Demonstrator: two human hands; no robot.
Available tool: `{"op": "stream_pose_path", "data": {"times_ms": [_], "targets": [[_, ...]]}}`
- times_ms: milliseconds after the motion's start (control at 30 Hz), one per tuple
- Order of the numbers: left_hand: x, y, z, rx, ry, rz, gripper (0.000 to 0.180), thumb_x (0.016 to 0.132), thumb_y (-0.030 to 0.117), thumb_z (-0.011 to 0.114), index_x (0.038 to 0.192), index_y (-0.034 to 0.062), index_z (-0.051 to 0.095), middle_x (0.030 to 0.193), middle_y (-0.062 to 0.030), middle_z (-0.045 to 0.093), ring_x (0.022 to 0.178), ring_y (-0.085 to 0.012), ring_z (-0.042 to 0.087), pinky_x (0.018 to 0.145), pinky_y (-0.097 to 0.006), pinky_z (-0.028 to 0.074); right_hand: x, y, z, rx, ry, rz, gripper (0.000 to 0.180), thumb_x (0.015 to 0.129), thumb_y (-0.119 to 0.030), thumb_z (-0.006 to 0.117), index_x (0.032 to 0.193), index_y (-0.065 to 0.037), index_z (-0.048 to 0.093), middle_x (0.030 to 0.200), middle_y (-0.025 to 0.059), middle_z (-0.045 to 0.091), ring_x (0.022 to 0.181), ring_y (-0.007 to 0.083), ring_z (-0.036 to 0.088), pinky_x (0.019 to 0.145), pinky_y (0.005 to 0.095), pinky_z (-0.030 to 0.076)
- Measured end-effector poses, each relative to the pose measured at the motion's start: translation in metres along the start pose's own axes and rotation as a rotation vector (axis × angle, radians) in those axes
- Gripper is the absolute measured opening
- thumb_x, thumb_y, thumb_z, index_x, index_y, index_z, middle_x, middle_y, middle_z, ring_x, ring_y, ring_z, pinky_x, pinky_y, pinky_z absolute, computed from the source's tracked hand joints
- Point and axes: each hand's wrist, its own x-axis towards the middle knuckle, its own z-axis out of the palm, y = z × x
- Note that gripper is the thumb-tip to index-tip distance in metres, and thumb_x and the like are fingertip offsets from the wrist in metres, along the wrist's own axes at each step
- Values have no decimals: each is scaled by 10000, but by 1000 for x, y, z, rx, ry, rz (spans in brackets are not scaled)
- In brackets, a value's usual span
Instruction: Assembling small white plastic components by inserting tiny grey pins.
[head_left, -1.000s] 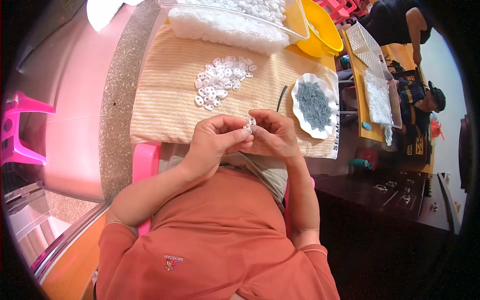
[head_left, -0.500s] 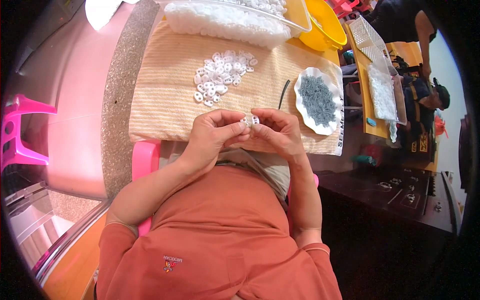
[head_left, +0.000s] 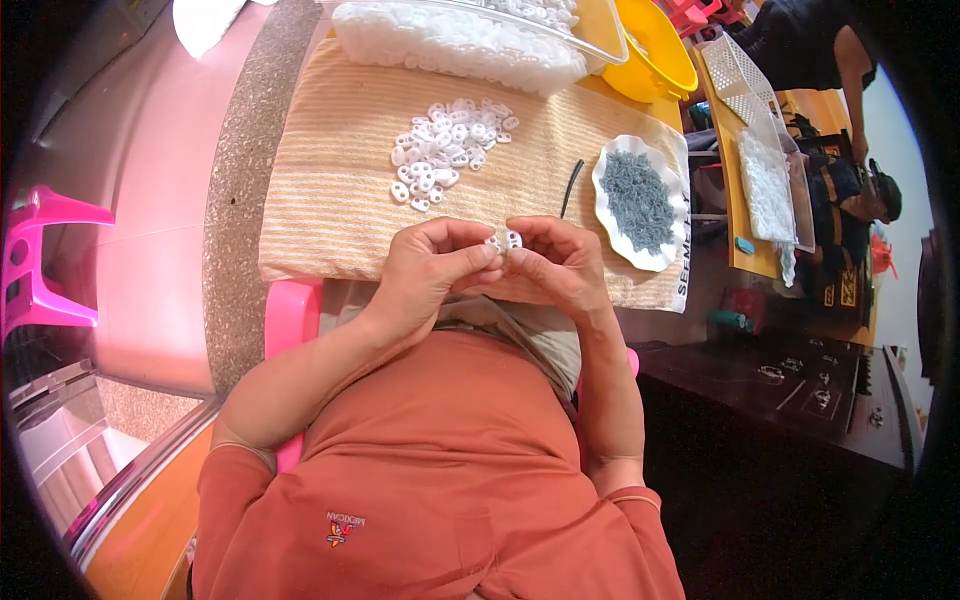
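Observation:
Over the near edge of a striped towel, my two hands meet fingertip to fingertip. My left hand (head_left: 437,268) pinches a small white plastic piece (head_left: 494,242), mostly covered by the fingers. Between the thumb and forefinger of my right hand (head_left: 560,262) is another small white two-holed plastic piece (head_left: 513,240). The two pieces are very close; whether they touch, I cannot tell. Beyond my hands lies a loose pile of white two-holed pieces (head_left: 447,140). To the right, a white wavy-rimmed dish (head_left: 602,205) holds many small grey parts.
The towel (head_left: 330,190) covers the table. A thin black strip (head_left: 572,188) lies beside the dish. At the back stand a clear bin (head_left: 605,45) of white pieces and a yellow basin (head_left: 665,70). A pink stool (head_left: 45,280) is at left. Another person (head_left: 850,60) is at far right.

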Motion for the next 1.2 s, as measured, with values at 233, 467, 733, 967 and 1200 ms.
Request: {"op": "stream_pose_path", "data": {"times_ms": [233, 467, 733, 967, 1200], "targets": [[0, 0, 0, -4, 9, -10, 157, 870, 27, 639, 1019, -7, 607, 932, -94, 664, 799, -147, 663, 755, -264, 577, -1, -3, 2, 26, 30, -21, 294, 859, -14, 659, 1142, 39, 601, 936, 84, 672, 815, 120, 643, 726, 246, 536], [1, -1, -1, 7, 9, -12, 159, 870, 28, 639, 1021, -9, 604, 925, -95, 664, 792, -146, 664, 746, -259, 580, -1, -2, 0, -7, 24, -31, 294, 857, -16, 665, 1139, 38, 604, 922, 81, 673, 806, 117, 644, 714, 242, 537], [1, -1, -2, 2, 13, -17, 156, 868, 31, 643, 1014, -11, 606, 909, -92, 668, 785, -143, 663, 737, -258, 580, -1, -1, 0, -8, 25, -29, 293, 857, -24, 670, 1137, 34, 608, 922, 76, 674, 802, 114, 643, 713, 244, 537], [0, 0, 0, -4, -9, -3, 154, 865, 29, 646, 1009, -10, 608, 905, -94, 671, 781, -140, 661, 733, -256, 577, -1, 1, -2, -31, 5, -35, 299, 852, -33, 682, 1137, 25, 613, 935, 68, 676, 816, 103, 638, 730, 236, 526], [2, -3, -2, -10, -28, 14, 156, 862, 32, 653, 1008, -11, 617, 915, -90, 674, 778, -131, 656, 732, -256, 573, -1, 1, 2, -37, -19, -26, 276, 860, 9, 652, 1133, 25, 610, 977, 78, 676, 867, 111, 641, 755, 239, 526]]}}
